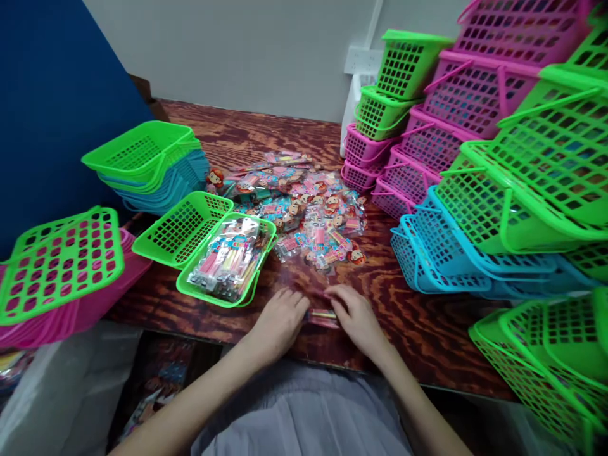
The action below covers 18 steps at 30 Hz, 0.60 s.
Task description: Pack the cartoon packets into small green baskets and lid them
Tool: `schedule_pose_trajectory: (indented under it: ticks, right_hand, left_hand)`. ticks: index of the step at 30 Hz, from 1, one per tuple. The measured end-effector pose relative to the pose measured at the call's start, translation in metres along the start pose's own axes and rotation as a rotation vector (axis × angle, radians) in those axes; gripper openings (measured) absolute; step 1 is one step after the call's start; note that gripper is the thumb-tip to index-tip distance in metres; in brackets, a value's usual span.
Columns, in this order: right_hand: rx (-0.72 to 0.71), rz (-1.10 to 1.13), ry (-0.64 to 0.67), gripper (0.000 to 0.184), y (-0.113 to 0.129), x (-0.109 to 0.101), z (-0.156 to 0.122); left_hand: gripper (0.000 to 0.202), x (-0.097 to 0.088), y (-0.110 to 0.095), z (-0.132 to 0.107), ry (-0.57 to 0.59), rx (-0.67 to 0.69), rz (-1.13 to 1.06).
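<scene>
Both my hands rest on the wooden table (418, 329) near its front edge. My left hand (279, 322) and my right hand (355, 316) hold a small clear packet of toys (322, 315) between them, fingers curled onto its ends. Just left of my hands a green basket (225, 259) holds several such packets. A second green basket (180, 228) lies under its left side, with nothing in the part that shows. Behind my hands lies a loose pile of cartoon toy packets (308, 209).
Stacks of green and blue baskets (147, 161) stand at the back left. Green and pink baskets (57, 272) lie at the near left. Tall leaning stacks of pink, green and blue baskets (498, 164) fill the right side. A blue panel (47, 95) is at the left.
</scene>
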State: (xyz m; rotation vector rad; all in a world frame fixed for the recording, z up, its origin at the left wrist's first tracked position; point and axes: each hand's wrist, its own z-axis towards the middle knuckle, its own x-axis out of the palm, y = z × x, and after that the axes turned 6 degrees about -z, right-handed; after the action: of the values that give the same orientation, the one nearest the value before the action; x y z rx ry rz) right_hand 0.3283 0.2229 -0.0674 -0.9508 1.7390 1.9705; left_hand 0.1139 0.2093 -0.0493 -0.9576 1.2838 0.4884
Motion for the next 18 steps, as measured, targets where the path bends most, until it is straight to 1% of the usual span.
schedule_pose_trajectory:
  ticks: [2, 3, 4, 5, 6, 7, 8, 9, 11, 13, 14, 16, 18]
  right_hand:
    - [-0.022, 0.095, 0.148, 0.022, 0.011, 0.006, 0.001]
    - [-0.024, 0.139, 0.197, 0.022, 0.014, 0.007, 0.001]
    - [-0.032, 0.175, 0.244, 0.022, 0.016, 0.006, 0.002]
    - [-0.046, 0.204, 0.292, 0.023, 0.015, 0.004, 0.005]
    - [-0.051, 0.225, 0.336, 0.026, 0.013, 0.000, 0.009]
    - [-0.029, 0.229, 0.351, 0.031, 0.010, -0.004, 0.016]
    - [0.021, 0.193, 0.326, 0.036, 0.007, -0.009, 0.024]
    - [0.093, 0.094, 0.255, 0.041, 0.002, -0.013, 0.034]
    - [0.238, -0.208, 0.036, 0.043, -0.006, -0.017, 0.055]
    - [0.318, -0.479, -0.155, 0.038, -0.014, -0.016, 0.074]
    - [0.336, -0.560, -0.223, 0.037, -0.018, -0.014, 0.083]
    - [0.354, -0.626, -0.323, 0.036, -0.024, -0.009, 0.099]
    - [0.353, -0.661, -0.373, 0.035, -0.030, -0.006, 0.113]
  left_hand:
    - [0.029, 0.003, 0.001, -0.001, -0.142, 0.025, 0.032]
    - [0.040, 0.004, 0.002, 0.000, -0.197, 0.048, 0.052]
    - [0.048, 0.006, 0.003, 0.000, -0.224, 0.076, 0.068]
    - [0.052, 0.007, 0.004, 0.001, -0.216, 0.106, 0.079]
    - [0.049, 0.008, 0.004, 0.002, -0.177, 0.130, 0.084]
    - [0.041, 0.008, 0.005, 0.004, -0.122, 0.144, 0.084]
    - [0.031, 0.007, 0.006, 0.006, -0.064, 0.145, 0.083]
    - [0.023, 0.007, 0.006, 0.008, -0.012, 0.135, 0.082]
    - [0.016, 0.004, 0.005, 0.011, 0.062, 0.113, 0.075]
    - [0.014, 0.001, 0.004, 0.013, 0.099, 0.099, 0.060]
    - [0.013, 0.001, 0.003, 0.013, 0.112, 0.089, 0.051]
    - [0.013, 0.001, 0.003, 0.013, 0.137, 0.059, 0.034]
    - [0.012, 0.002, 0.002, 0.013, 0.156, 0.028, 0.017]
